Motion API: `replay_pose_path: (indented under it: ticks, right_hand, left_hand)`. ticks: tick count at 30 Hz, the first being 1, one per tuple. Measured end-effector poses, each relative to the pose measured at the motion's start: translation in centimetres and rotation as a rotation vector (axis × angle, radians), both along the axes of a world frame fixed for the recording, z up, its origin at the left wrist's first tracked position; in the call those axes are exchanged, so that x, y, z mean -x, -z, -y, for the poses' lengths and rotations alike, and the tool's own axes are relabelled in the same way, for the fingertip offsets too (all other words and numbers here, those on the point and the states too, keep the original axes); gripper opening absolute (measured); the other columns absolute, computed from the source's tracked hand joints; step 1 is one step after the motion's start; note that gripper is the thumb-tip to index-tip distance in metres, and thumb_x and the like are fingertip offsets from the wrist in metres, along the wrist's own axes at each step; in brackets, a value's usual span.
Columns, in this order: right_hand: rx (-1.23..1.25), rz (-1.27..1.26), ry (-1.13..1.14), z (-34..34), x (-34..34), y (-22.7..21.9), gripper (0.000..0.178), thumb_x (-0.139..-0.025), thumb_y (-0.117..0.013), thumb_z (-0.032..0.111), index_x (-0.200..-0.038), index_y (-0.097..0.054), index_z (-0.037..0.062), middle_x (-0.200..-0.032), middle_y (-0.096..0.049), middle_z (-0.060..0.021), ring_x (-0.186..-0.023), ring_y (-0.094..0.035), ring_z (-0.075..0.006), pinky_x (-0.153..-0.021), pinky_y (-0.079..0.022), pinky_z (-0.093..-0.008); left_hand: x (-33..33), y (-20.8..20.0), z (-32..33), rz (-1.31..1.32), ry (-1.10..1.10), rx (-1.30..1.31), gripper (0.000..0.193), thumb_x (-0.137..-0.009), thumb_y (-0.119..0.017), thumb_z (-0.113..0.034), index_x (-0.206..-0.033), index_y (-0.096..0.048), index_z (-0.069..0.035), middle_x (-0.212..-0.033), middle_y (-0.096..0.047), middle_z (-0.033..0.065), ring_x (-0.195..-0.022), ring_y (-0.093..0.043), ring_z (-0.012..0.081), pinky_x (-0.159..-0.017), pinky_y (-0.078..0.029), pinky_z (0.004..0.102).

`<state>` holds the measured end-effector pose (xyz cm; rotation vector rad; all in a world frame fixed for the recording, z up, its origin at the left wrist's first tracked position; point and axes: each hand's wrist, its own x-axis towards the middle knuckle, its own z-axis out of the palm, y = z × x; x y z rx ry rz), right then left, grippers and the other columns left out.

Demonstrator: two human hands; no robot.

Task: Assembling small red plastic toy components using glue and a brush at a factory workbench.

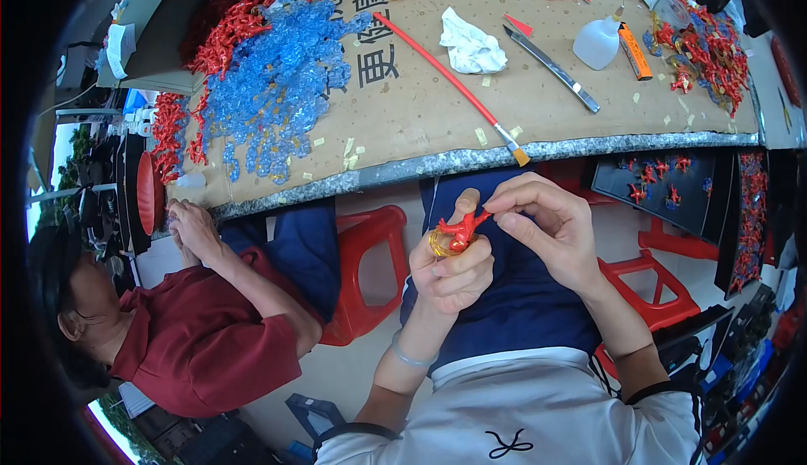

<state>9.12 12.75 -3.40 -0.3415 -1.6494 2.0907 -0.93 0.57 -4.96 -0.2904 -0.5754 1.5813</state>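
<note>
My left hand [450, 267] grips a small red plastic figure [461, 228] together with a roll of yellow tape [439, 242], held over my lap below the table edge. My right hand [546, 225] pinches the top of the red figure with thumb and forefinger. Both hands touch the same piece.
A cardboard-covered table [403, 103] bears piles of blue [277, 87] and red plastic parts [227, 32], a red-handled brush [450, 82], a white cloth [471, 44], a metal blade [551, 68], a white bottle [597, 42] and an orange cutter [635, 51]. A person in a red shirt [202, 339] works at left. Red stools [366, 267] stand below.
</note>
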Motion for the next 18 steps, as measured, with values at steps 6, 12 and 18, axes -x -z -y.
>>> replay_pose_path:
  ticks: [6,12,18]
  right_hand:
    - [-0.112,0.061,0.074,-0.2,0.4,-0.3,0.014,-0.083,-0.061,-0.001,-0.097,-0.065,-0.0029,-0.092,-0.061,-0.0091,-0.085,-0.059,-0.0127,-0.072,-0.047,-0.0246]
    - [-0.781,0.375,0.330,-3.9,4.7,-2.4,0.010,-0.078,-0.064,-0.001,-0.088,-0.062,-0.0036,-0.080,-0.062,-0.0153,-0.068,-0.063,-0.0238,-0.060,-0.048,-0.0317]
    - [-0.989,0.465,0.369,-4.5,8.8,-1.2,0.019,-0.074,-0.067,0.002,-0.088,-0.058,-0.0073,-0.082,-0.062,-0.0228,-0.075,-0.063,-0.0366,-0.066,-0.048,-0.0425]
  left_hand:
    - [0.3,-0.2,0.3,-0.166,-0.055,0.099,0.025,-0.091,-0.049,-0.005,-0.113,-0.039,-0.012,-0.062,-0.049,0.0091,-0.033,-0.040,0.0078,-0.031,-0.034,0.0152]
    - [0.8,-1.4,0.6,-1.330,-0.381,0.947,0.030,-0.088,-0.038,-0.001,-0.116,-0.041,-0.010,-0.064,-0.049,0.0074,-0.037,-0.037,0.0064,-0.032,-0.025,0.0157]
    - [0.7,-1.6,1.2,-1.725,-0.616,1.125,0.032,-0.083,-0.035,0.005,-0.113,-0.043,-0.005,-0.064,-0.048,0.0063,-0.044,-0.038,0.0057,-0.039,-0.035,0.0179]
